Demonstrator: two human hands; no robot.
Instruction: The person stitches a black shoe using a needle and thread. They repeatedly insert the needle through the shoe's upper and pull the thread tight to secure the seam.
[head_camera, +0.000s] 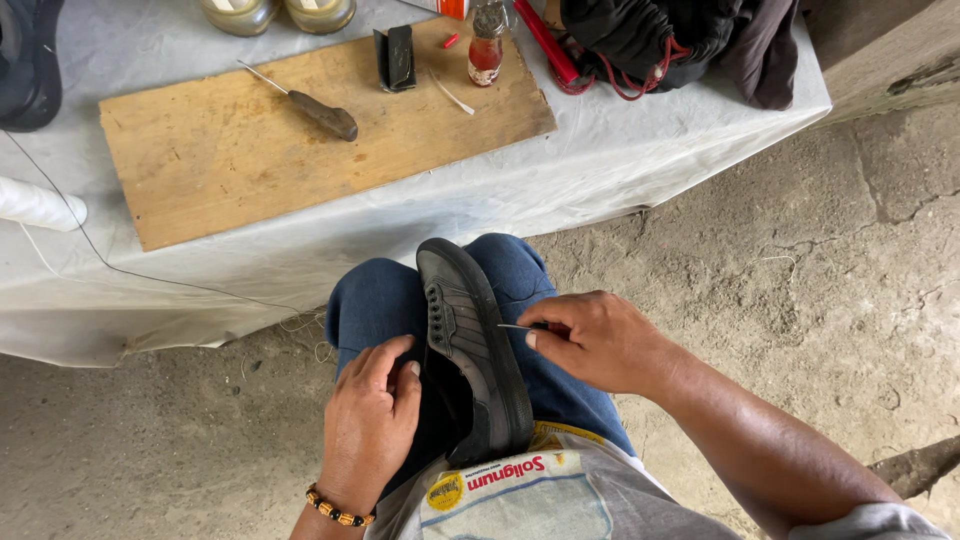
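One black shoe is clamped between the knees, sole edge up, matte with side stripes and a row of eyelets. A thin needle is pinched by the right hand fingers, tip at the shoe's side. Left hand fingers are pressed together against the shoe's opening. Beyond, a white-covered tabletop is seen with a wooden board, an awl and a small bottle. Floor is cracked concrete.

A shoe stands between the knees; beyond, a board bearing an awl lies on the table.
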